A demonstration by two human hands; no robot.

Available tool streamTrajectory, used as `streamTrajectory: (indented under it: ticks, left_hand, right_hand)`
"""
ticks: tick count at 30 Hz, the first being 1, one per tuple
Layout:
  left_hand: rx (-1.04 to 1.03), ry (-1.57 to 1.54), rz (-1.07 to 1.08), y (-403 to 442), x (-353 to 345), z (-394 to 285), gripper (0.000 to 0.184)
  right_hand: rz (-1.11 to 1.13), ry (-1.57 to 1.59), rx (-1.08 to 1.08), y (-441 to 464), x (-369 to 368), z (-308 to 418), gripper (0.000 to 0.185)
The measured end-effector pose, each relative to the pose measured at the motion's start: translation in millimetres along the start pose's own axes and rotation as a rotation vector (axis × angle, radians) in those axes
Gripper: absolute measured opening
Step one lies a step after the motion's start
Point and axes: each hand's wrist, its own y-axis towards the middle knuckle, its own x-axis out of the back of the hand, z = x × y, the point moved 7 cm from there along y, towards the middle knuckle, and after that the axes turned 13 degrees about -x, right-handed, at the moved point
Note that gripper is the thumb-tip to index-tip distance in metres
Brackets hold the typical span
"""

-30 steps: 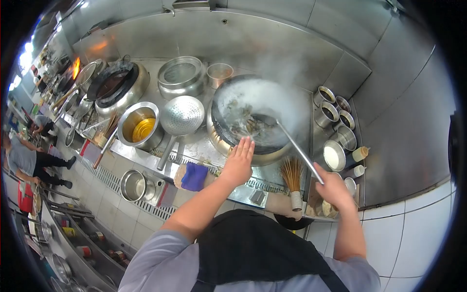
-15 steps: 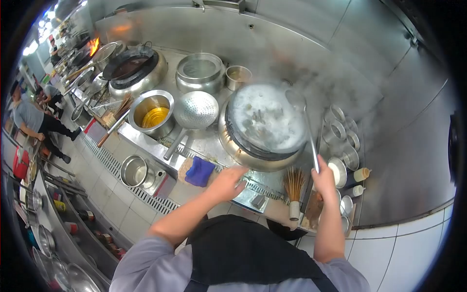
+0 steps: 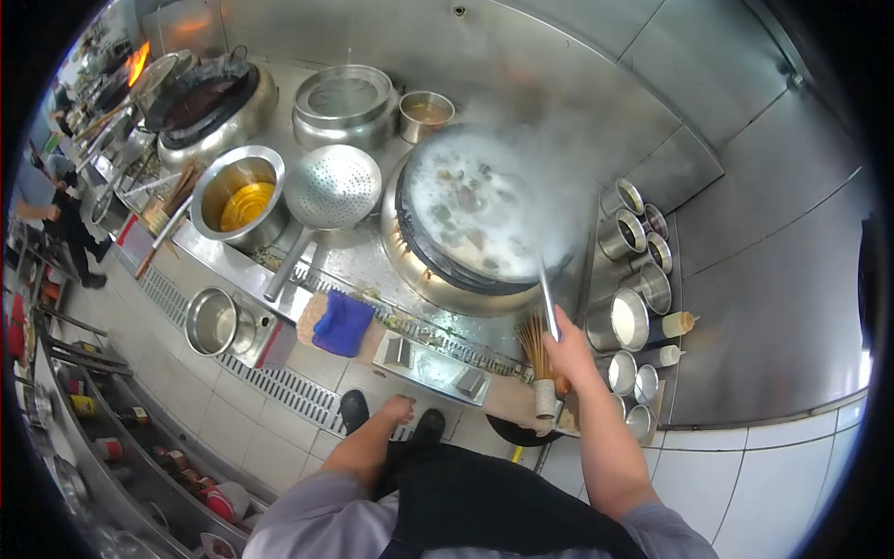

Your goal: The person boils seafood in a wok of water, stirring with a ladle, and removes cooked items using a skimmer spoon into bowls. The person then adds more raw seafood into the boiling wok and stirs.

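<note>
The right hand is wrapped around the smooth, slender handle of a metal utensil. The left hand, well apart from it, is held low over the tiled floor; its fingers appear curled, but whether they close fully cannot be told. The utensil's long axis runs from the right hand away from the body, leaning slightly left, and points to the near right side of the wok; its far end is lost in froth and steam. The round, dark-rimmed wok contains white, foamy liquid with dark, irregular pieces, hard to identify. Just beside the right hand stands a brush of thin, stiff brown strips. Left of the wok lie a perforated skimmer, its handle toward the person, and a creased blue cloth. Farther left, a steel pot contains yellow liquid. Cylindrical steel containers cluster at right. Another person is partly cut off at far left.
</note>
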Motion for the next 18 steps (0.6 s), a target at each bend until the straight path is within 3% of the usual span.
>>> streamTrajectory:
  ticks: [2,5,8,10,12,16,18]
  left_hand:
    - [0.306,-0.717,-0.471,10.7,-12.2,14.6,0.025]
    - [0.176,-0.967,-0.550,48.7,-37.4,4.6,0.027]
    - [0.088,-1.079,-0.627,81.2,-51.3,18.0,0.025]
    - [0.162,-0.951,-0.572,83.2,-55.4,19.1,0.024]
    - [0.087,-1.260,-0.643,74.9,-63.0,2.2,0.025]
    - [0.032,-1.343,-0.679,66.0,-64.1,-11.2,0.027]
    - [0.034,-1.462,-0.839,55.3,-61.6,-29.8,0.019]
  right_hand:
    - [-0.041,-0.215,-0.009,-22.4,11.6,11.3,0.058]
    - [-0.038,-0.487,-0.036,-32.0,13.2,-0.4,0.067]
    - [-0.083,-0.502,0.008,-36.2,8.2,-18.4,0.068]
    - [-0.086,-0.533,0.006,-38.3,5.8,-21.5,0.070]
    - [-0.052,-0.525,-0.043,-38.6,4.5,-27.5,0.070]
    - [-0.044,-0.514,-0.001,-37.5,6.5,-33.8,0.070]
    - [-0.046,-0.516,0.037,-36.4,6.9,-35.1,0.070]
